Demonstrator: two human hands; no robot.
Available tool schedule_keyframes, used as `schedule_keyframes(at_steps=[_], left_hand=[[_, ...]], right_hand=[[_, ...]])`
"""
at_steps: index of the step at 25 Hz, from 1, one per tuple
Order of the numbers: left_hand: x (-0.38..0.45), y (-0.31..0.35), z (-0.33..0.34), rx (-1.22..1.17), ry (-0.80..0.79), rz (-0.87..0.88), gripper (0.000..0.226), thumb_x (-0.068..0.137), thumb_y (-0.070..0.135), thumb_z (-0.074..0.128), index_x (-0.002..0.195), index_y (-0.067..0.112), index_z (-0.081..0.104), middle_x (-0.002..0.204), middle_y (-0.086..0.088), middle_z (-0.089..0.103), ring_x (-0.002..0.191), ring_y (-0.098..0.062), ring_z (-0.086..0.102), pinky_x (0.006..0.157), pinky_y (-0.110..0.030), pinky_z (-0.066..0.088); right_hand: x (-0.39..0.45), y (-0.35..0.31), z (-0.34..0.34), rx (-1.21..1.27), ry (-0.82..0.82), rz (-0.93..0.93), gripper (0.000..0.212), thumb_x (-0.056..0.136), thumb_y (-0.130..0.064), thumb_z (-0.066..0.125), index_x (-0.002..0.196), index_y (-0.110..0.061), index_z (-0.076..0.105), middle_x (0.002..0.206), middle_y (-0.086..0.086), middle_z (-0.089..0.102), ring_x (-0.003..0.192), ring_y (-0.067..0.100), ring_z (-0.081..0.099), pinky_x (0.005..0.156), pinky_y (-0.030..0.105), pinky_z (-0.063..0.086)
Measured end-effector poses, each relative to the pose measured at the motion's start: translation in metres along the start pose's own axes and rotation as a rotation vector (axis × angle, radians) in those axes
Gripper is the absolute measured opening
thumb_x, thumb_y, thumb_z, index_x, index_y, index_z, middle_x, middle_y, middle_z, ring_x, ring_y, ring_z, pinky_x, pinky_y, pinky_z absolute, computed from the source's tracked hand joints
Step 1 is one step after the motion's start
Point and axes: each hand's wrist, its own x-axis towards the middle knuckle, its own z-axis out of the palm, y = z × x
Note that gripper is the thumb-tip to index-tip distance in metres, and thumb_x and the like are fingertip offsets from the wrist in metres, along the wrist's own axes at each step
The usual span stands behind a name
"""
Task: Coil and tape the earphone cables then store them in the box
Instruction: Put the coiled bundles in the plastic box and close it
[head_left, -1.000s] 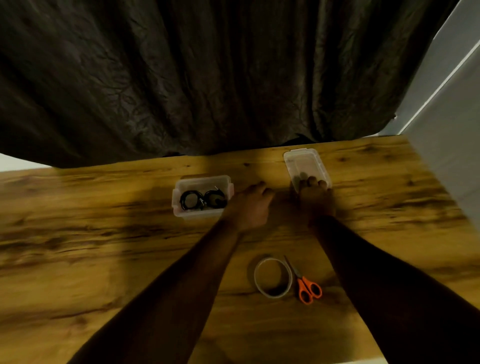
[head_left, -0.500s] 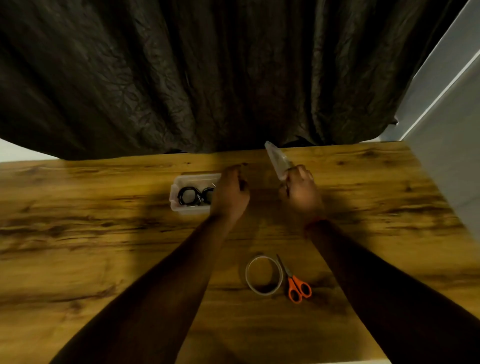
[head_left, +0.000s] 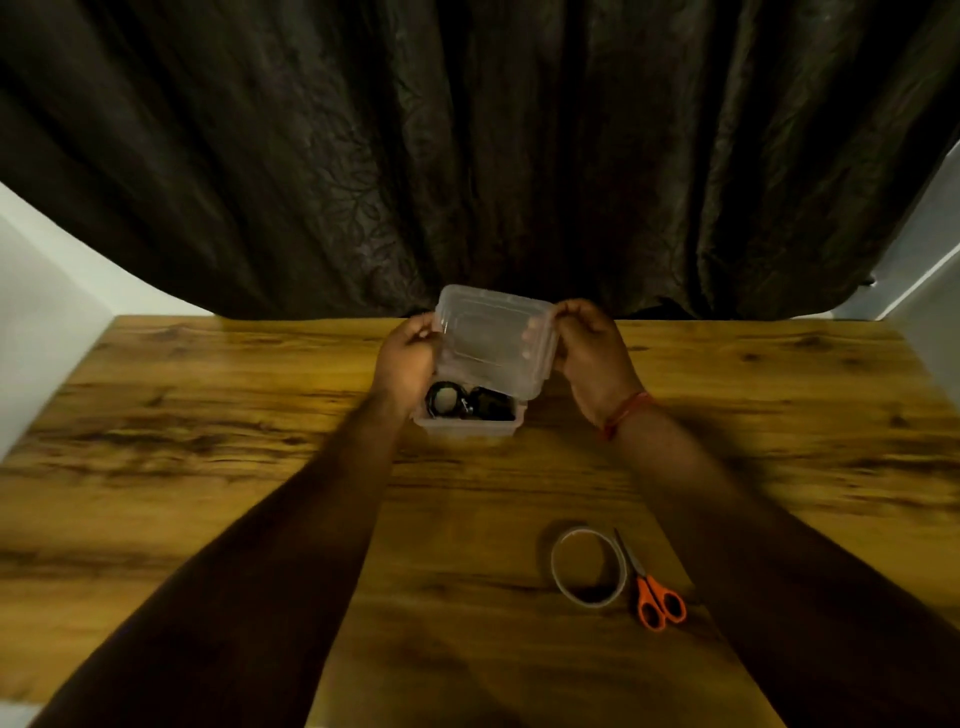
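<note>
You are pinching the clear lid (head_left: 493, 348) by its short ends — left hand (head_left: 408, 356) and right hand (head_left: 595, 358) both closed on it — tilted just above the box (head_left: 465, 426) holding the coiled earphone cables (head_left: 467, 404), its long axis matching the box's.

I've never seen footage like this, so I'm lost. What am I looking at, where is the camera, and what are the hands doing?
There is no machine here: a person wears a wide-angle camera on the head, looking forward and down, so the two forearms reach in from below. The left hand and right hand hold a clear plastic lid tilted over an open clear box, which sits on the wooden table. Inside lie dark coiled earphone cables. Nearer the person are a roll of tape and orange-handled scissors. A dark curtain hangs behind.
</note>
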Motion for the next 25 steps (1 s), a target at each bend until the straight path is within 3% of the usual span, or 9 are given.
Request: schedule_keyframes(at_steps=[4, 8, 10, 11, 13, 15, 18, 22, 25], left_hand=[[0.007, -0.004, -0.031, 0.471, 0.080, 0.110, 0.021, 0.095, 0.019, 0.056, 0.111, 0.016, 0.068, 0.111, -0.003, 0.071, 0.095, -0.015, 0.064, 0.082, -0.026, 0.050], [-0.001, -0.015, -0.031, 0.614, 0.175, 0.060, 0.020, 0.095, 0.027, 0.056, 0.106, 0.015, 0.068, 0.110, -0.007, 0.070, 0.102, -0.026, 0.064, 0.079, -0.027, 0.045], [-0.003, -0.024, -0.031, 0.705, 0.185, 0.067, 0.026, 0.095, 0.026, 0.053, 0.113, 0.014, 0.067, 0.113, -0.009, 0.069, 0.102, -0.028, 0.064, 0.076, -0.028, 0.043], [-0.003, -0.029, -0.032, 0.767, 0.175, 0.092, 0.028, 0.095, 0.027, 0.052, 0.114, 0.014, 0.068, 0.114, -0.012, 0.068, 0.099, -0.029, 0.064, 0.074, -0.029, 0.044], [-0.002, -0.039, -0.036, 0.865, 0.150, 0.108, 0.029, 0.095, 0.028, 0.049, 0.111, 0.011, 0.067, 0.114, -0.016, 0.064, 0.093, -0.029, 0.063, 0.071, -0.033, 0.048], [-0.003, -0.044, -0.037, 0.921, 0.136, 0.083, 0.031, 0.096, 0.027, 0.049, 0.113, 0.007, 0.064, 0.115, -0.017, 0.060, 0.093, -0.030, 0.062, 0.068, -0.034, 0.047], [0.000, -0.049, -0.035, 1.001, 0.080, 0.083, 0.035, 0.096, 0.029, 0.051, 0.118, 0.004, 0.060, 0.118, -0.018, 0.060, 0.102, -0.032, 0.060, 0.074, -0.038, 0.048], [0.005, -0.050, -0.034, 0.919, 0.063, 0.072, 0.035, 0.094, 0.027, 0.057, 0.119, 0.003, 0.060, 0.118, -0.017, 0.061, 0.105, -0.031, 0.060, 0.073, -0.037, 0.050], [0.006, -0.050, -0.034, 0.813, 0.070, 0.005, 0.033, 0.092, 0.025, 0.060, 0.117, 0.004, 0.060, 0.113, -0.014, 0.066, 0.099, -0.029, 0.064, 0.064, -0.031, 0.043]], right_hand=[[0.016, 0.016, 0.027, 0.087, 0.222, 0.142, 0.009, 0.095, -0.008, 0.051, 0.102, -0.010, 0.053, 0.082, 0.007, 0.065, 0.070, 0.020, 0.067, 0.074, 0.038, 0.059], [0.017, 0.048, 0.046, -0.208, 0.349, 0.102, 0.014, 0.087, -0.004, 0.052, 0.095, -0.005, 0.063, 0.082, 0.004, 0.062, 0.064, 0.008, 0.053, 0.052, 0.008, 0.042], [0.015, 0.059, 0.046, -0.389, 0.328, 0.060, 0.017, 0.088, -0.004, 0.053, 0.101, -0.005, 0.064, 0.094, 0.006, 0.064, 0.073, 0.009, 0.056, 0.052, 0.000, 0.038], [0.014, 0.064, 0.044, -0.479, 0.309, 0.064, 0.019, 0.089, -0.004, 0.054, 0.105, -0.004, 0.064, 0.104, 0.009, 0.065, 0.084, 0.016, 0.060, 0.062, 0.001, 0.040], [0.013, 0.076, 0.039, -0.603, 0.265, 0.086, 0.025, 0.090, -0.005, 0.051, 0.111, -0.003, 0.065, 0.120, 0.016, 0.061, 0.105, 0.027, 0.058, 0.078, 0.020, 0.042], [0.011, 0.091, 0.040, -0.612, 0.250, 0.068, 0.029, 0.091, -0.004, 0.046, 0.111, -0.007, 0.066, 0.124, 0.017, 0.060, 0.101, 0.025, 0.059, 0.077, 0.023, 0.039], [0.005, 0.100, 0.042, -0.564, 0.293, 0.066, 0.033, 0.094, -0.007, 0.043, 0.122, -0.012, 0.061, 0.129, 0.012, 0.054, 0.081, 0.013, 0.054, 0.070, 0.022, 0.047], [0.009, 0.104, 0.042, -0.582, 0.290, 0.080, 0.036, 0.092, -0.005, 0.046, 0.122, -0.017, 0.062, 0.129, 0.010, 0.055, 0.105, 0.025, 0.059, 0.090, 0.037, 0.053], [0.014, 0.113, 0.040, -0.604, 0.234, 0.032, 0.029, 0.092, -0.015, 0.047, 0.110, -0.029, 0.066, 0.119, 0.004, 0.063, 0.104, 0.021, 0.061, 0.092, 0.043, 0.054]])
